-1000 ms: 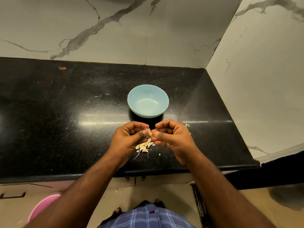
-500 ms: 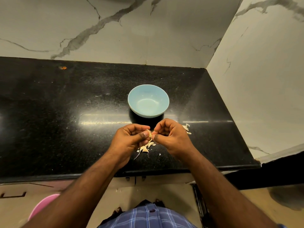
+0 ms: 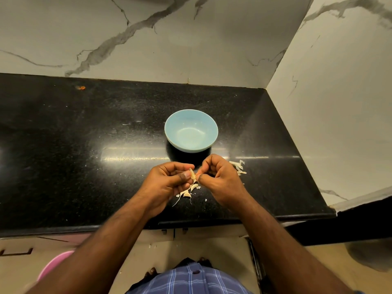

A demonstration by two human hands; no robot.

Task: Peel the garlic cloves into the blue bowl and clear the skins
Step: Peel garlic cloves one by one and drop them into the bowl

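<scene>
The blue bowl (image 3: pixel 191 130) stands on the black counter with nothing visible inside it. Just in front of it, above the counter, my left hand (image 3: pixel 169 183) pinches a garlic clove (image 3: pixel 192 174) between thumb and fingers. My right hand (image 3: pixel 220 181) meets it from the right, thumb and forefinger pinching the clove's skin at its edge. Below the hands a small heap of garlic cloves (image 3: pixel 187 192) and bits of skin lies on the counter. A few loose skins (image 3: pixel 238 166) lie to the right of my right hand.
The black granite counter (image 3: pixel 84 155) runs left, with marble walls behind and on the right. A small orange spot (image 3: pixel 80 88) sits far left at the back. A pink bucket rim (image 3: pixel 53 266) shows below the counter's front edge.
My right hand has shifted a little up and rotated at the clove, uncovering loose skins on its right. The left hand has kept hold of the clove.
</scene>
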